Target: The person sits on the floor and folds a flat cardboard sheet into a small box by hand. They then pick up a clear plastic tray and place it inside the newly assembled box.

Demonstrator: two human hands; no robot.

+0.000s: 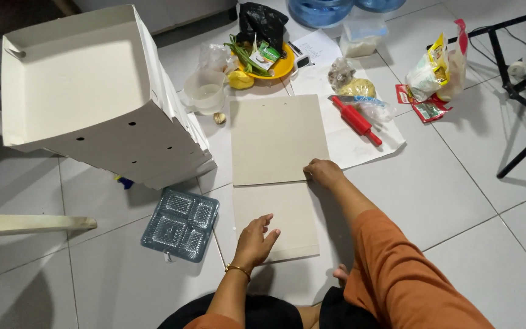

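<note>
Tiled floor (470,201) serving as worktop; left hand (255,239) and right hand (322,172) lying flat, ungripped, pinning card (278,176) steady beside tray (181,223)

1 head camera looks steeply down at the floor (470,201).

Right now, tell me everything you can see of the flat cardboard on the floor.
The cardboard is a flat, pale grey-beige box blank, unfolded, lying lengthwise on the white tiled floor. A crease divides a larger far panel from a nearer one. The right hand presses its right edge at the crease; the left hand rests flat on the near panel.
</note>
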